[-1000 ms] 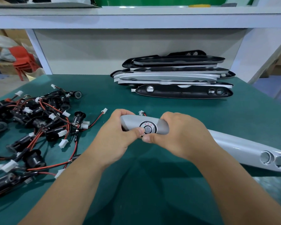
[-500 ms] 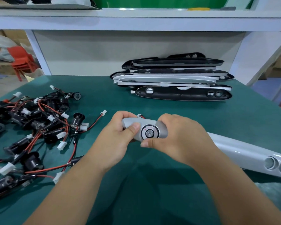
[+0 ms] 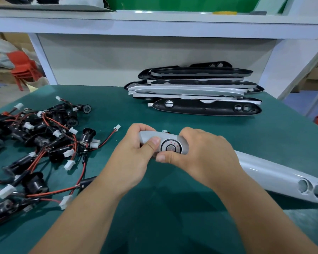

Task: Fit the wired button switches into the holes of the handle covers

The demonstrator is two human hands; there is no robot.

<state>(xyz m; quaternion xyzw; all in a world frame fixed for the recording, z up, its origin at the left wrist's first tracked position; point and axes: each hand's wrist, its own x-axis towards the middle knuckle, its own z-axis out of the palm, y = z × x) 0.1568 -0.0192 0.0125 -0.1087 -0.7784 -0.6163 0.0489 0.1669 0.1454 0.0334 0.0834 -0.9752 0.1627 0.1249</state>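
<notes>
Two hands: both on the left end of one silver handle cover (image 3: 264, 171), low over the green tabletop (image 3: 173, 217)
Left hand (image 3: 134, 158): grip wrapped round the cover's tip; fingers behind, thumb flat on the face at 9 o'clock of the button
Right hand (image 3: 200, 154): grip curled over the cover from its top edge; thumb at the lower edge, 7 o'clock of the button
Button switch (image 3: 170, 147): sits in the round hole at the left end, looks flush; its white connector (image 3: 164, 131) pokes out behind the top edge
Long axis: cover runs 10-to-4 o'clock; its far end seems to rest on the tabletop
Empty holes (image 3: 304, 186): two, side by side at the far end
Key relation: those holes lie at 4 o'clock from both grips, well apart; right hand is the nearer one
Spare switches (image 3: 40, 143): tangled pile at 9 o'clock; left hand is nearer for the pick
Cover stack (image 3: 195, 90): 12 o'clock, back of the tabletop
Step, my read: first hole done or final seating press; two holes left
Next, my read: left fetches a switch, right slides toward 4 o'clock
Risk: red leads are knotted; one pull may drag several
</notes>
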